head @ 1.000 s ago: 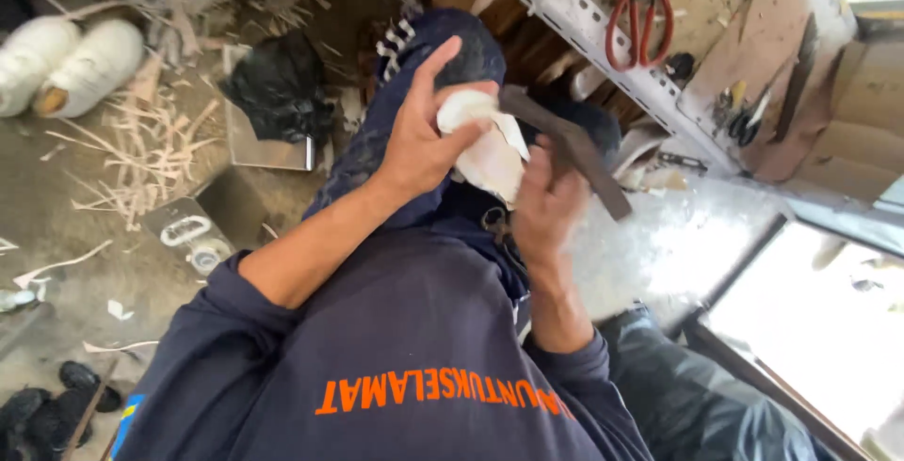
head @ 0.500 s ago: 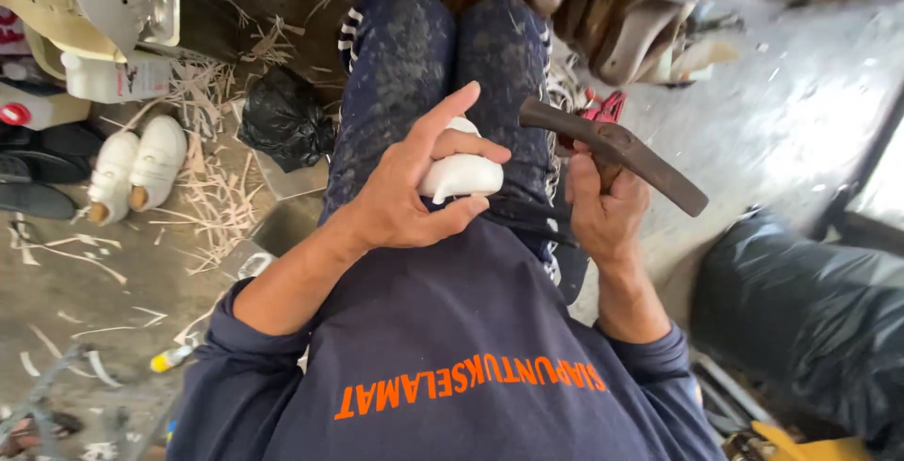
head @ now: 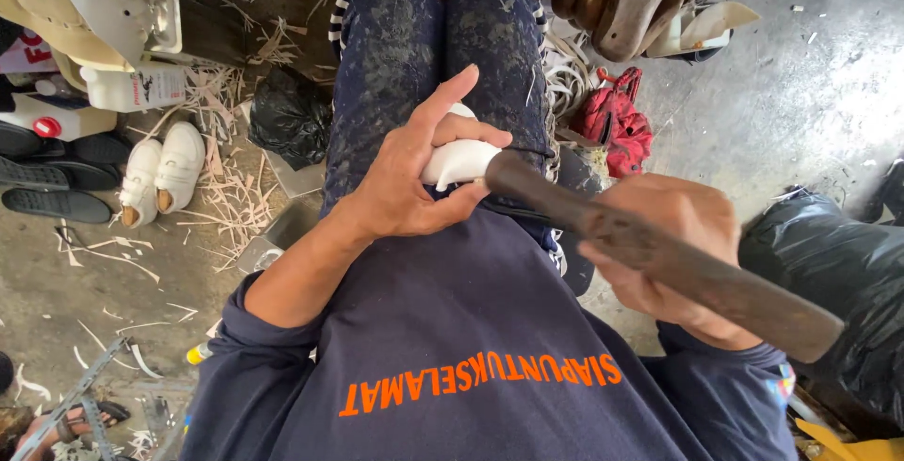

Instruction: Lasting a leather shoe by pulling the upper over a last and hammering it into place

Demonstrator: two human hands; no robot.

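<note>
Wooden tool handle now nearer camera.

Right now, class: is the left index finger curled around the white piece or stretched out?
Stretched out. The left hand grips the white piece with the other fingers, while the index finger points up, off it.

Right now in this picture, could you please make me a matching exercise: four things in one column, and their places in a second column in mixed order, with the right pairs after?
Things:
1. white piece
2. dark hammer
3. pair of white shoes
4. red bag

Places:
A. on the floor beside the wood shavings
B. gripped in the right hand
C. on the floor beyond the right knee
D. held in the left hand over the lap

Pairs: 1-D, 2-B, 3-A, 4-C
</note>
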